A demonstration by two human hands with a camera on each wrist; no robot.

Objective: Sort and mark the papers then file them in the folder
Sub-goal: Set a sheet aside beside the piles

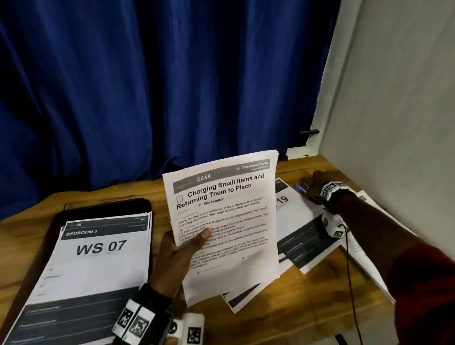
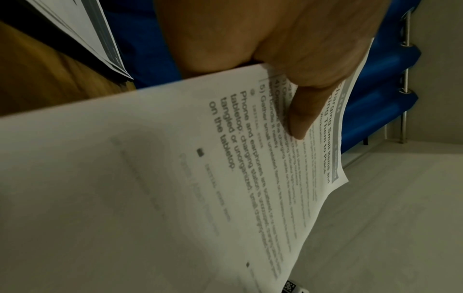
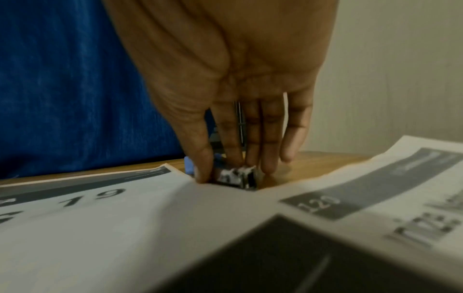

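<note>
Pinching sheet (image 1: 224, 215), left fingers (image 1: 202, 234) curled.

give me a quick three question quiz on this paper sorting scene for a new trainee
1. True or false: the left hand holds the sheets headed "Charging Small Items" up off the table.
2. Which code is printed large on the top page of the stack lying on the black folder? A) WS 07 B) WS 19 C) 2644
3. Fill in: the right hand reaches to the far right of the table, fingertips at a small ____ and white object beside the pens.

Key: 1 true; 2 A; 3 black
</note>
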